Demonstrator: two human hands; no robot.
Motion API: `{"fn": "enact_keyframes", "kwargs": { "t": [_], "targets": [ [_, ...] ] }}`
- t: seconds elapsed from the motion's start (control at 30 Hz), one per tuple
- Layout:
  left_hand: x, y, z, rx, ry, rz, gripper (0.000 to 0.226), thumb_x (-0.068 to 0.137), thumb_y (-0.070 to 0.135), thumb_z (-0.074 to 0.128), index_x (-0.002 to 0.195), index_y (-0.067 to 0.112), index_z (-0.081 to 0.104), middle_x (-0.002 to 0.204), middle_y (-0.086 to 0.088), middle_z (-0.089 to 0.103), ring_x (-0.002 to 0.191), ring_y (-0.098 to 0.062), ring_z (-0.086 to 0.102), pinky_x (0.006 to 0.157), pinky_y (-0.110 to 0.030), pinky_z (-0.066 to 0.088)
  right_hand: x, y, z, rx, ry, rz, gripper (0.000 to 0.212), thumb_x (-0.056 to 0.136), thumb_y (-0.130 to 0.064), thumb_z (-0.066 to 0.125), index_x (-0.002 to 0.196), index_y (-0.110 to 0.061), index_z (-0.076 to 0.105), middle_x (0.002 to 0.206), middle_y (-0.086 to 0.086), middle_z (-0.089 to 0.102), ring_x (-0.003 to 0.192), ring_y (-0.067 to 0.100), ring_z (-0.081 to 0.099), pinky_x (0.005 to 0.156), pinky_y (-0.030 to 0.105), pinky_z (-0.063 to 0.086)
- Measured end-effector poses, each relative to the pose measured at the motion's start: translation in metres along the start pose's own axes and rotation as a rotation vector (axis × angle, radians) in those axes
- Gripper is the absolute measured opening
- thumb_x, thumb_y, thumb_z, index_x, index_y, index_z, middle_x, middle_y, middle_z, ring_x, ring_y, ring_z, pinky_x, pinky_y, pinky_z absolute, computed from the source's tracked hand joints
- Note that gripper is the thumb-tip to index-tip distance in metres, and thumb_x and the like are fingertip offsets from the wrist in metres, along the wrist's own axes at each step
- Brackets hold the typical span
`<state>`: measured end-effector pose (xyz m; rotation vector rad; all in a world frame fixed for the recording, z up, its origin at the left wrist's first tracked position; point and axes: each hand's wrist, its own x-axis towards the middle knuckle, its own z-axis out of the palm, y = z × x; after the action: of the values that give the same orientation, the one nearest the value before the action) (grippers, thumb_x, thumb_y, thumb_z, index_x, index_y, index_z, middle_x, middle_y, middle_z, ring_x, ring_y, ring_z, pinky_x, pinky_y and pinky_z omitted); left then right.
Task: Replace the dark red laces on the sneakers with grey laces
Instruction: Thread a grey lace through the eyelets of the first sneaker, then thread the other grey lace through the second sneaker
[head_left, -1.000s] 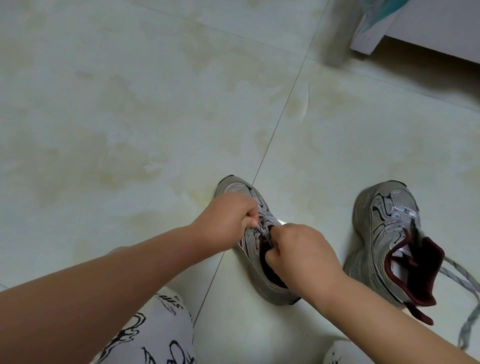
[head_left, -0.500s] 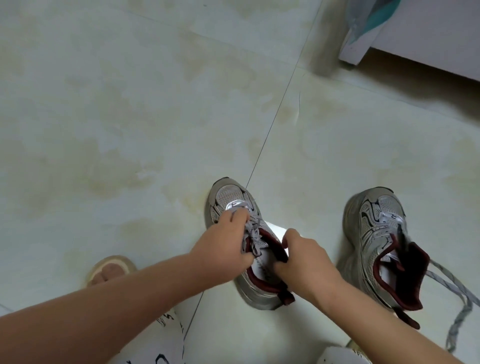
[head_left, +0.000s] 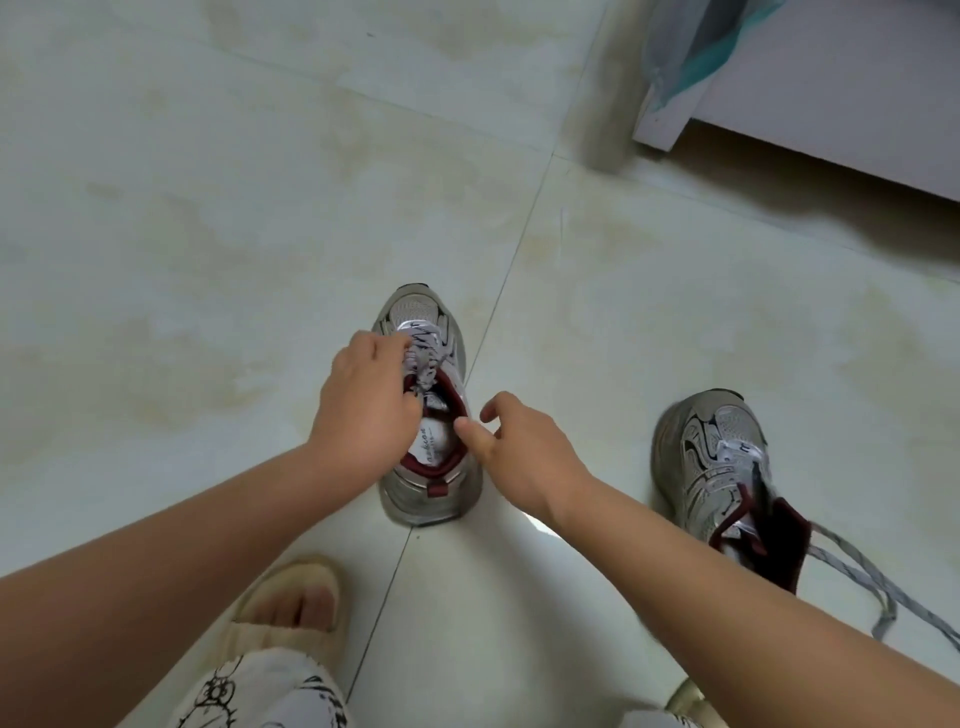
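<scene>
Altogether two sneakers; left grip pinches grey lace, right grip loose.

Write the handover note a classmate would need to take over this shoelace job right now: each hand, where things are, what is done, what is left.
Left hand: grips the bunched grey lace over the tongue of the middle sneaker.
Right hand: open beside that sneaker's collar, fingers relaxed, holding nothing.
Right-side sneaker: on the floor, tongue flopped out, its loose grey lace ends trailing on the tiles.
Done: both sneakers carry grey laces; no dark red lace in view.
Left: tidy and tie the middle sneaker's lace, then tighten and tie the other.
</scene>
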<state>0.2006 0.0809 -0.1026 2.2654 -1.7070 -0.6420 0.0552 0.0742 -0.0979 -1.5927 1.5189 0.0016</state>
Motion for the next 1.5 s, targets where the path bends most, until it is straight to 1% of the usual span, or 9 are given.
{"fn": "enact_keyframes", "kwargs": {
  "t": [0.13,0.33,0.5,0.7,0.8,1.0,1.2,1.3,1.5],
  "targets": [
    [-0.019,0.036,0.007,-0.016,0.110,0.285,0.039,0.080,0.003,0.055,0.118,0.012,0.055,0.121,-0.008,0.046,0.114,-0.028,0.041,0.093,-0.035,0.031,-0.025,0.030,-0.032,-0.011,0.098,0.016,0.026,0.092,-0.032,0.047,0.112,-0.017,0.055,0.099,0.002,0.064,0.093,0.023,0.058,0.080,0.033,0.047],
    [-0.060,0.096,0.043,0.045,-0.343,0.678,0.034,0.091,0.015,0.045,0.123,0.024,0.050,0.125,0.005,0.043,0.115,-0.015,0.039,0.093,-0.025,0.029,-0.069,0.088,-0.086,0.048,0.352,0.089,0.016,0.089,-0.012,0.048,0.095,-0.017,0.061,0.084,-0.005,0.063,0.074,0.013,0.056,0.064,0.024,0.042],
    [-0.089,0.130,0.075,0.141,-0.461,0.821,0.048,0.090,0.009,0.043,0.135,0.025,0.038,0.137,-0.002,0.033,0.117,-0.024,0.040,0.093,-0.034,0.038,-0.099,0.177,-0.130,-0.016,0.645,0.288,0.022,0.086,-0.007,0.047,0.100,-0.012,0.063,0.098,0.006,0.062,0.077,0.020,0.058,0.067,0.023,0.042],
    [-0.089,0.167,0.103,0.417,-0.497,0.911,0.037,0.096,0.026,0.039,0.133,0.025,0.041,0.148,0.001,0.021,0.117,-0.029,0.040,0.082,-0.037,0.042,-0.120,0.311,-0.124,-0.279,0.339,0.753,0.059,0.088,-0.037,0.054,0.138,-0.013,0.035,0.138,0.020,0.035,0.123,0.042,0.040,0.102,0.045,0.036],
    [-0.089,0.175,0.112,0.537,-0.530,0.908,0.034,0.094,0.036,0.042,0.123,0.020,0.048,0.138,-0.001,0.032,0.112,-0.027,0.042,0.081,-0.037,0.040,-0.126,0.341,-0.106,-0.306,0.311,0.706,0.072,0.082,-0.041,0.063,0.139,-0.012,0.030,0.141,0.015,0.031,0.128,0.039,0.035,0.102,0.048,0.036],
    [-0.091,0.175,0.114,0.560,-0.519,0.875,0.036,0.092,0.041,0.046,0.117,0.016,0.051,0.126,-0.003,0.038,0.108,-0.025,0.043,0.084,-0.034,0.038,-0.114,0.341,-0.088,-0.320,0.333,0.591,0.020,0.089,-0.009,0.045,0.107,-0.008,0.053,0.112,0.013,0.056,0.102,0.031,0.054,0.078,0.032,0.041],
    [-0.091,0.173,0.081,0.500,-0.662,0.694,0.034,0.092,0.038,0.048,0.119,0.019,0.055,0.125,-0.003,0.045,0.107,-0.026,0.050,0.087,-0.035,0.043,-0.102,0.281,-0.125,0.290,0.435,0.379,0.021,0.085,0.001,0.052,0.067,-0.009,0.052,0.066,0.008,0.052,0.066,0.025,0.050,0.065,0.034,0.045],
    [-0.083,0.196,0.038,0.288,-0.604,0.571,0.029,0.094,0.034,0.046,0.108,0.015,0.063,0.110,-0.004,0.063,0.099,-0.022,0.058,0.086,-0.032,0.045,-0.118,0.214,-0.165,0.660,0.302,0.135,0.022,0.088,0.006,0.052,0.069,-0.004,0.054,0.061,0.007,0.044,0.049,0.016,0.049,0.074,0.039,0.057],
    [-0.095,0.265,-0.046,-0.617,-0.832,0.031,0.048,0.098,0.045,0.032,0.102,0.008,0.062,0.092,-0.004,0.069,0.088,-0.018,0.063,0.085,-0.030,0.047,-0.181,0.091,-0.230,0.614,0.142,-0.232,0.012,0.088,0.003,0.054,0.081,-0.004,0.062,0.054,0.001,0.050,0.047,0.010,0.047,0.058,0.024,0.053]
  ]
}}
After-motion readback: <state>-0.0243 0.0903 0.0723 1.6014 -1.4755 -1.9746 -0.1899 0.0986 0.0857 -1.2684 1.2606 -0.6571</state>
